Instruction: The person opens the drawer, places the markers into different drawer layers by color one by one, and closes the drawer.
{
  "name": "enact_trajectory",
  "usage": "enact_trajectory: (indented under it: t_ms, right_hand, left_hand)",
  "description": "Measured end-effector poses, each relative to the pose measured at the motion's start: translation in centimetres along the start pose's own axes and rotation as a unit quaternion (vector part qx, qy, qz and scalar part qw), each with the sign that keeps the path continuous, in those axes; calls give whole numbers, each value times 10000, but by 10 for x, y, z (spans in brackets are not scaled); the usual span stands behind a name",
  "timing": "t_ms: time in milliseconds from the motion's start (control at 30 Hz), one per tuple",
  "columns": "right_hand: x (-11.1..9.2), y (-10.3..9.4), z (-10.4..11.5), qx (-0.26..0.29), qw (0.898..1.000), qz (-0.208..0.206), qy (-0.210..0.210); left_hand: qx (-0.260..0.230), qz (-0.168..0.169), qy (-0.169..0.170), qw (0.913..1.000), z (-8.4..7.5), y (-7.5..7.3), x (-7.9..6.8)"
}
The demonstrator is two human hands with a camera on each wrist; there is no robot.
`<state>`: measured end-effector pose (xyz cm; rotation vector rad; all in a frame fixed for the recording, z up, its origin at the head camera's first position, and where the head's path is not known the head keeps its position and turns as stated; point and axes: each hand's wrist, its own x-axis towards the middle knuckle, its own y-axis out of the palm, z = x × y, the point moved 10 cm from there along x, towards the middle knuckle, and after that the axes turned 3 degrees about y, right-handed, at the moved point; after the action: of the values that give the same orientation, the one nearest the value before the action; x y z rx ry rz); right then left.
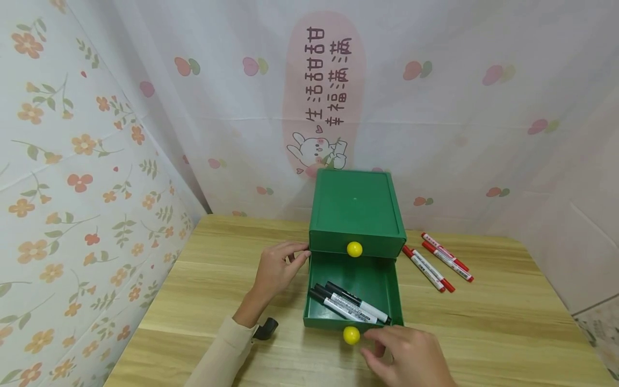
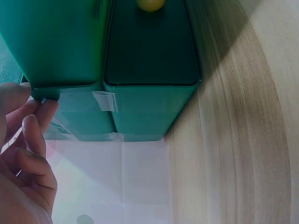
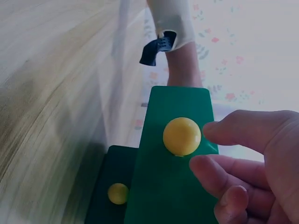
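A green drawer cabinet (image 1: 358,209) stands against the wall cloth. Its middle drawer (image 1: 394,293) is pulled out, and black-capped markers (image 1: 360,309) lie slantwise inside. My left hand (image 1: 278,269) holds the cabinet's left front edge at the fingertips, with thumb and fingers at the corner in the left wrist view. Beside the pulled-out drawer's yellow knob (image 3: 182,136), my right hand (image 1: 406,355) has thumb and forefinger apart, with nothing between them. Below that drawer, a closed bottom drawer (image 3: 110,172) with its own knob shows in the right wrist view; from the head it is hidden.
Several red markers (image 1: 447,258) lie on the wooden table (image 1: 483,322) right of the cabinet. A closed top drawer with a yellow knob (image 1: 354,249) sits above the pulled-out one. Patterned cloth (image 1: 232,134) hangs behind and at the left.
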<state>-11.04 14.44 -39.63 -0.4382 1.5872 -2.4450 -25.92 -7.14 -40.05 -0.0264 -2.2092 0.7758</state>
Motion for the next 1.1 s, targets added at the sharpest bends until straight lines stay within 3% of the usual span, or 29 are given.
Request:
enact_trajectory:
  t_ms: [300, 600, 1100]
  right_hand:
    - [-1, 10, 2, -209, 9998, -76, 10]
    - [0, 14, 3, -585, 9981, -209, 40]
    - [5, 15, 1, -584, 9974, -338, 261]
  left_hand:
    - [107, 103, -190, 9997, 3, 1, -3]
    - [-8, -26, 35, 10000, 1, 0, -1]
    - [9, 99, -159, 9998, 5, 2, -2]
